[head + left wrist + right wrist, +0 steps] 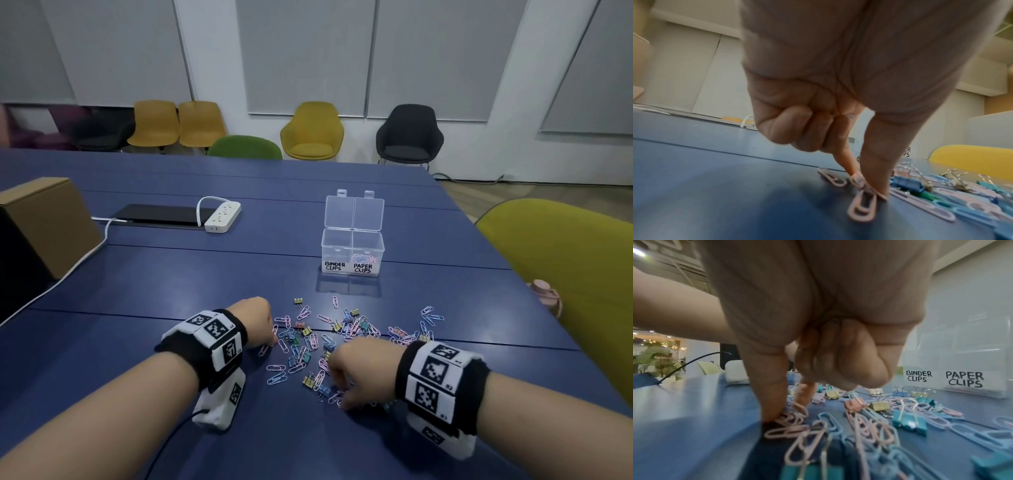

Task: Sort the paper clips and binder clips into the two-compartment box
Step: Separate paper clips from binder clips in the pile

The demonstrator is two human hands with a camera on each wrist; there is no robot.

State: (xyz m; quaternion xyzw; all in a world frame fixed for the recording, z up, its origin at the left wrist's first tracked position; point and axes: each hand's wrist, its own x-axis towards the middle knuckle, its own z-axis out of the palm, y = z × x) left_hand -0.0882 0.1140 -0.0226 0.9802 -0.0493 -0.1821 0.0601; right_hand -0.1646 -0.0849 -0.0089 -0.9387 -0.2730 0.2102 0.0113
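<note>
A clear two-compartment box (pixel 352 251) stands open on the blue table, labelled BINDER CLIPS on the left and PAPER CLIPS on the right. Pink and blue clips lie in the right compartment. Between box and hands spreads a loose pile of paper clips and binder clips (pixel 346 334). At the pile's left edge my left hand (pixel 867 186) pinches a pink paper clip (pixel 862 206) against the table with thumb and index finger. My right hand (pixel 787 410) is at the pile's near side. Its thumb and index finger pinch pink paper clips (pixel 795 423), and its curled fingers hold more clips in the palm.
A white power strip (pixel 222 213) and a flat black device (pixel 157 214) lie at the back left, with a cardboard box (pixel 44 219) at the far left. A yellow-green chair (pixel 565 267) and a pink bottle (pixel 548 294) stand by the table's right edge.
</note>
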